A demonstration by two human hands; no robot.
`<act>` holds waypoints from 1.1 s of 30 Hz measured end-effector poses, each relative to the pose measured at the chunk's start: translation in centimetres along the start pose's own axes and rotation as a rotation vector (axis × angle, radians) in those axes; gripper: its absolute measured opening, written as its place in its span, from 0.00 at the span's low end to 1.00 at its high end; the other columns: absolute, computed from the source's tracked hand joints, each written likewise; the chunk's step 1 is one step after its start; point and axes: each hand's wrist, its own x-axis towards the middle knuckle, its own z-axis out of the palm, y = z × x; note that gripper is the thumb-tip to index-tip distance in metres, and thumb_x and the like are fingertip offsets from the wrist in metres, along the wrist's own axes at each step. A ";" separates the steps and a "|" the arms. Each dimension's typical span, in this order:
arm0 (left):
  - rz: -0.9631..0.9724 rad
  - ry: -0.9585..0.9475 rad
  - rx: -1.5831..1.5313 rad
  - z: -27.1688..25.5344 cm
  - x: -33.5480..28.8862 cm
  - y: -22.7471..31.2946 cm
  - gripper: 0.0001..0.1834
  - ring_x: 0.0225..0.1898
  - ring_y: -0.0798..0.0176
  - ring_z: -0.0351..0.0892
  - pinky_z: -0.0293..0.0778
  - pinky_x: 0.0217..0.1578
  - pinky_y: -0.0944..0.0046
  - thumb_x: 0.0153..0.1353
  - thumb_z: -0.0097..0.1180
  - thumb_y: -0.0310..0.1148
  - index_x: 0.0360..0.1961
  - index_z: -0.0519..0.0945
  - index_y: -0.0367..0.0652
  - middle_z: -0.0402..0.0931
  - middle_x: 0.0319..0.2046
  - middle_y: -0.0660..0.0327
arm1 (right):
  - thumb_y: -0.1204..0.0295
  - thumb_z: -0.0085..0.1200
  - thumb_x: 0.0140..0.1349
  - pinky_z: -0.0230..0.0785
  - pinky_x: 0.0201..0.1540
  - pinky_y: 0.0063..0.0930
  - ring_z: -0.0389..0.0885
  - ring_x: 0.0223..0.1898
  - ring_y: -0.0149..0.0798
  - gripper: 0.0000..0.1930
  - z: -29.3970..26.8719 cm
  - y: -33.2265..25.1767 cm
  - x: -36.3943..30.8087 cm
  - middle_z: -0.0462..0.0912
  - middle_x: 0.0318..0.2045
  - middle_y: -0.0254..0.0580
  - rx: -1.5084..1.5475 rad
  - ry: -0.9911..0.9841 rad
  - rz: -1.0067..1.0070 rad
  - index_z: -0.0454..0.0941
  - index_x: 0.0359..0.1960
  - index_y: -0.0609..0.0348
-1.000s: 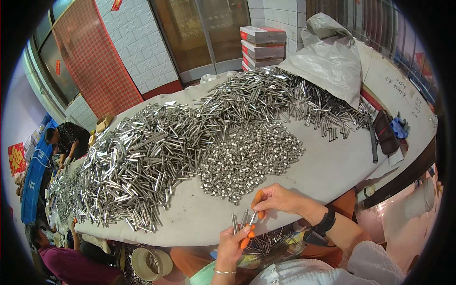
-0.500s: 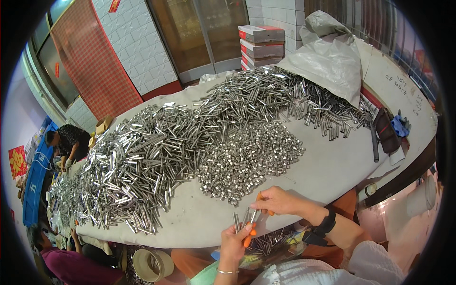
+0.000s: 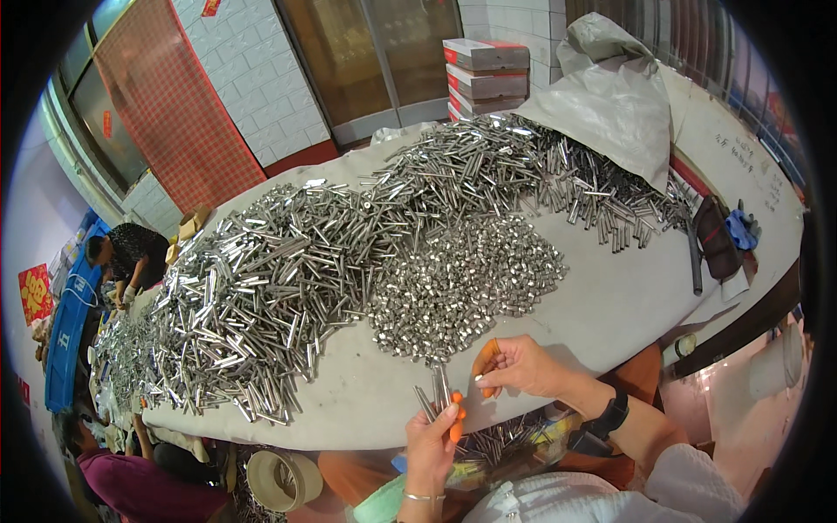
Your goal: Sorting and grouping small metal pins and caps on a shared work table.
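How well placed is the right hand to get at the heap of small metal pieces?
Likely yes: the right hand is close to the near edge of the heap, and only tabletop shows between them. The left hand, holding metal rods, is off to the left.

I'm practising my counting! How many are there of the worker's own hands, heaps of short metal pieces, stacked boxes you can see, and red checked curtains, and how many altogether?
Own hands, left hand and right hand: 2
Heap of short metal pieces: 1
Stacked boxes in sight: 3
Red checked curtain: 1
Total: 7
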 end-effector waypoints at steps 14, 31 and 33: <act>-0.066 -0.045 0.206 -0.1 -1.5 0.5 0.10 0.19 0.72 0.73 0.67 0.18 0.75 0.52 0.63 0.22 0.37 0.80 0.31 0.80 0.25 0.57 | 0.80 0.57 0.57 0.74 0.35 0.23 0.79 0.29 0.29 0.07 0.5 -0.3 -0.7 0.80 0.29 0.39 0.046 0.106 -0.078 0.78 0.37 0.66; -0.105 -0.143 0.422 0.3 -2.3 0.5 0.09 0.17 0.78 0.65 0.57 0.17 0.77 0.53 0.64 0.24 0.37 0.82 0.33 0.78 0.23 0.65 | 0.75 0.57 0.57 0.69 0.30 0.20 0.75 0.26 0.26 0.07 -0.3 -2.6 -1.6 0.79 0.26 0.35 -0.319 -0.084 0.010 0.78 0.35 0.65; -0.047 -0.087 0.336 0.4 -2.4 0.2 0.08 0.16 0.78 0.65 0.57 0.16 0.77 0.54 0.62 0.24 0.37 0.82 0.34 0.79 0.23 0.64 | 0.74 0.57 0.57 0.67 0.28 0.21 0.73 0.23 0.25 0.06 -0.2 -2.6 -1.7 0.78 0.23 0.33 -0.321 -0.061 0.031 0.78 0.33 0.64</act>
